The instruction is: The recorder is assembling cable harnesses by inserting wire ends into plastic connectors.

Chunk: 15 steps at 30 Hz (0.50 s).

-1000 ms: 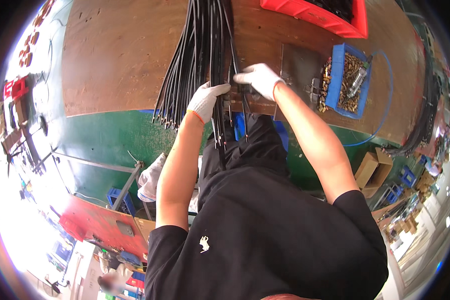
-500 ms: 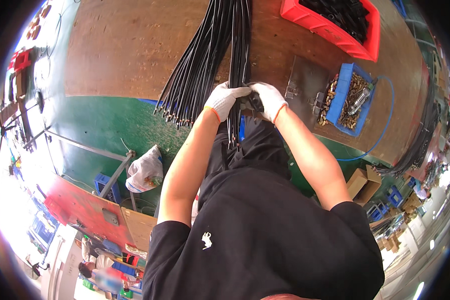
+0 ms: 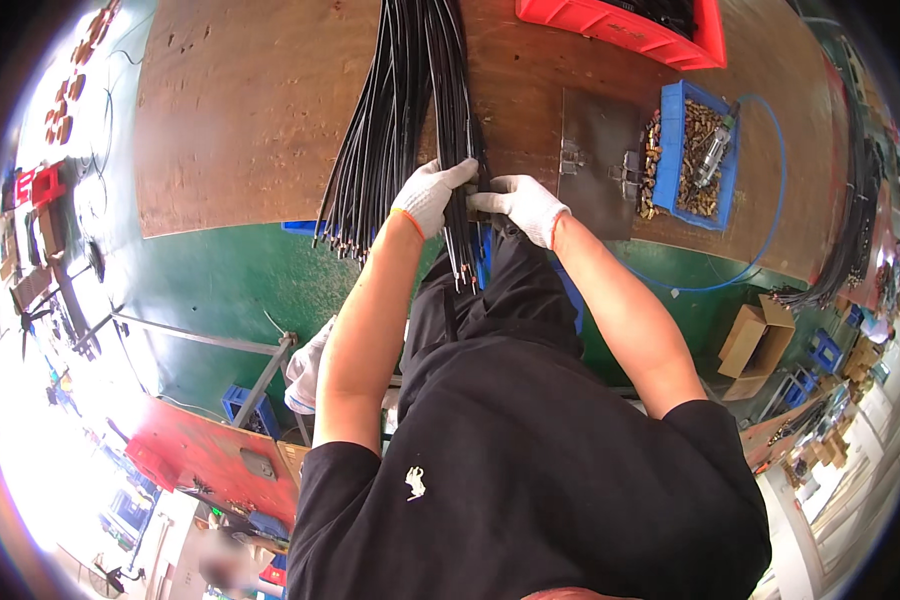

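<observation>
Both my hands wear white gloves with orange cuffs. My left hand (image 3: 430, 198) is closed around a small group of black cables (image 3: 457, 245), whose bare metal-tipped ends hang below it over the table's front edge. Against the right side of that group, my right hand (image 3: 526, 208) is closed, thumb and fingers pinched together. What lies between its fingertips is too small and dark to make out. To the left, a larger bundle of black cables (image 3: 375, 140) fans out on the brown wooden table (image 3: 240, 130), with its metal ends past the edge.
A red bin (image 3: 610, 35) of black parts stands at the back right. Nearer is a blue bin (image 3: 675, 150) with brass-coloured fittings and a metal air tool (image 3: 715, 155) on a blue hose (image 3: 782, 190). A dark metal plate (image 3: 595, 150) with clips lies beside it. A cardboard box (image 3: 755, 345) sits below.
The view has shifted, so the table and bins sit higher and further left. My right hand has turned and its fingers have come closer to the cables; the dark piece seen in it is now hidden.
</observation>
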{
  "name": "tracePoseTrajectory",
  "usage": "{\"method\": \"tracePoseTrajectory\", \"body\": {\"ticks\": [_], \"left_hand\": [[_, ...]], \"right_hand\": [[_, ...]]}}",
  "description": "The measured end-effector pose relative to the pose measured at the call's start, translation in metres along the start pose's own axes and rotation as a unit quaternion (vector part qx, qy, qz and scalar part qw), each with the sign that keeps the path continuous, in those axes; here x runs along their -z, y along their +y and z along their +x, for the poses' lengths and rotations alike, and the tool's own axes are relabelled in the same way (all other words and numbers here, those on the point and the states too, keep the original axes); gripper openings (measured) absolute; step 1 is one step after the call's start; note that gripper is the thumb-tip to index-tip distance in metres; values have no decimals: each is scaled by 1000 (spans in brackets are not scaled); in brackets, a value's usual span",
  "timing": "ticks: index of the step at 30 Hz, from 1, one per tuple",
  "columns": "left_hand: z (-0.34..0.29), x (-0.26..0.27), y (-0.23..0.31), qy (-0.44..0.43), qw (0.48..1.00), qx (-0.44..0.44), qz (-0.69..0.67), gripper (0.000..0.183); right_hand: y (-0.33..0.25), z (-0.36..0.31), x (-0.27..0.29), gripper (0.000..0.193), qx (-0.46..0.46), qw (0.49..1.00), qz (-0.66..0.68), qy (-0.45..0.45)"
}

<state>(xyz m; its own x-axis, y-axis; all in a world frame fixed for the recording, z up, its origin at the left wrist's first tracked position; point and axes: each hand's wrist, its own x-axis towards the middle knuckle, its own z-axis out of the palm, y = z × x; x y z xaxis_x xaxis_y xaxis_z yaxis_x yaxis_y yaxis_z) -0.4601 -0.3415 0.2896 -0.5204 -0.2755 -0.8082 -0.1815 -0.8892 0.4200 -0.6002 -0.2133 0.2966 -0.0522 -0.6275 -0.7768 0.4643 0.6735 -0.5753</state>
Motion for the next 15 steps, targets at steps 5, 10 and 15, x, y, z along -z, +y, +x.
{"method": "tracePoseTrajectory", "body": {"ticks": [5, 10, 15], "left_hand": [[11, 27, -3, -47, 998, 30, -8, 18], [13, 30, 0, -48, 997, 51, 44, 16], [16, 26, -4, -44, 998, 33, 23, 19]], "right_hand": [[12, -34, 6, 37, -17, 999, -42, -12], [48, -63, 14, 26, -34, 993, -107, -43], [66, -82, 7, 32, 13, 988, -149, -35]]}}
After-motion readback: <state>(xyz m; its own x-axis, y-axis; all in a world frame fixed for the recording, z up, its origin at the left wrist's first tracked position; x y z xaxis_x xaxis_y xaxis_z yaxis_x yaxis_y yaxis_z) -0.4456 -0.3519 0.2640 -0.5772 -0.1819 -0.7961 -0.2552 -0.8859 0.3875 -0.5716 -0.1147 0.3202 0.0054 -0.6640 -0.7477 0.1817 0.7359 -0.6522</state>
